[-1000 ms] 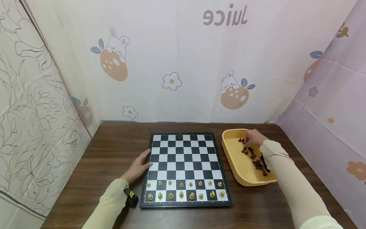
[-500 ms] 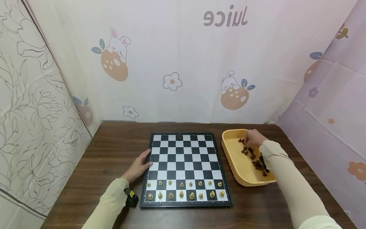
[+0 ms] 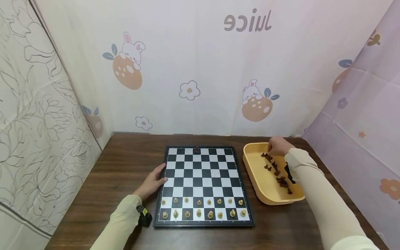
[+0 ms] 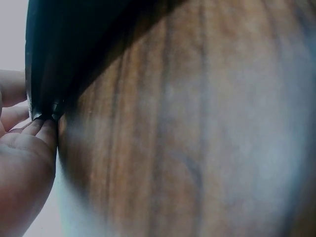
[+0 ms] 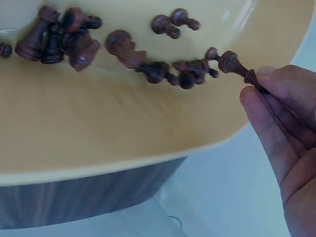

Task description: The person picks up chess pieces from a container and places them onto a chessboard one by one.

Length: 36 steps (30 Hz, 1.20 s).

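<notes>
In the head view a black-and-white chessboard lies on the table, with two rows of pale chess pieces along its near side. One dark chess piece stands at the far edge. My left hand rests against the board's left edge, its thumb on the rim. In the left wrist view those fingers touch the board's dark side. Over the yellow tray, my right hand pinches a dark brown chess piece; the fingertips hide its upper end, so its kind is unclear.
Several dark brown chess pieces lie loose in the tray, knights and pawns among them. The tray stands right of the board on a brown wooden table. A patterned curtain hangs behind the table's back edge.
My right hand has shifted slightly up from among the loose pieces. My left hand stays at the board's edge. The head view has tilted slightly.
</notes>
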### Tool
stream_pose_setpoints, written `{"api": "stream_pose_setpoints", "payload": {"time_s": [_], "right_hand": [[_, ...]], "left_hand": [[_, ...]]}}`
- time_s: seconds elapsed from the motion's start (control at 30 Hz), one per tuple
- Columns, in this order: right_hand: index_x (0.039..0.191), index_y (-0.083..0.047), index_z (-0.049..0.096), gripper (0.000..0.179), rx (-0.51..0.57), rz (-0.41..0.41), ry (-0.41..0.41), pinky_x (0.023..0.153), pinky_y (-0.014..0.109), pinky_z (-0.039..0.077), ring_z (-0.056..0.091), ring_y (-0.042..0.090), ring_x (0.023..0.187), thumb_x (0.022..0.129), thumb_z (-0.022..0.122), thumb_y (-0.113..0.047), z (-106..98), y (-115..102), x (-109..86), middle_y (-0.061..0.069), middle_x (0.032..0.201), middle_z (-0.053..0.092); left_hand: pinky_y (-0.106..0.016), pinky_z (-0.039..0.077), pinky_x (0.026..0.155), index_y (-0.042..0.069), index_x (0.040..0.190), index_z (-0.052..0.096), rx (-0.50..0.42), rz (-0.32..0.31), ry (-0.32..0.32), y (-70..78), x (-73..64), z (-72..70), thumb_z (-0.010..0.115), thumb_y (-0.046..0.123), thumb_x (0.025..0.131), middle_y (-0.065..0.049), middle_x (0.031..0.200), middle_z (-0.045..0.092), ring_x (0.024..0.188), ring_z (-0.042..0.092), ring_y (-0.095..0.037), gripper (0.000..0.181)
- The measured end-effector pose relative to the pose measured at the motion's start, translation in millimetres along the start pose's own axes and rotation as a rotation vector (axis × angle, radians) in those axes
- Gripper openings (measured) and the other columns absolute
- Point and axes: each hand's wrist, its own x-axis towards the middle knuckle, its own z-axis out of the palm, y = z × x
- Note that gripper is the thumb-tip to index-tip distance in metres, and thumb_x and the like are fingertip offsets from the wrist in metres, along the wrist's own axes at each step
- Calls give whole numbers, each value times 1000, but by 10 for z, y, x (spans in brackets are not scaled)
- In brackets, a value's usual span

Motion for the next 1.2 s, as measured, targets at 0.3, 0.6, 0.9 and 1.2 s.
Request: {"api": "stream_pose_setpoints", "payload": {"time_s": [0.3,0.6,0.9,1.2], "right_hand": [[70,3,71,13,-5,-5,-24,50,29,41,45,13,51,76,61,10,-178,-127,58,6,62,63],[75,4,71,10,-50,-50,13,56,36,51,55,16,56,74,63,9,-244,-279,140,5,65,65],[65,3,69,12,-59,-91,37,48,29,40,42,10,47,71,63,11,-322,-450,275,1,54,58],[71,2,72,6,-105,-98,30,56,37,53,58,15,56,71,69,7,-313,-591,454,3,64,65]], "left_hand": [[-49,18,112,4,150,25,-1,-7,3,12,-4,4,55,4,94,-21,156,15,142,15,-37,64],[-49,18,112,6,151,25,0,-12,-2,6,2,4,56,6,95,-20,156,15,142,15,-37,64],[-48,18,112,3,150,24,17,8,4,11,12,1,57,4,94,-21,156,16,142,15,-36,65],[-48,18,112,2,150,24,21,10,0,18,22,-6,57,3,93,-20,156,15,142,15,-35,66]]}}
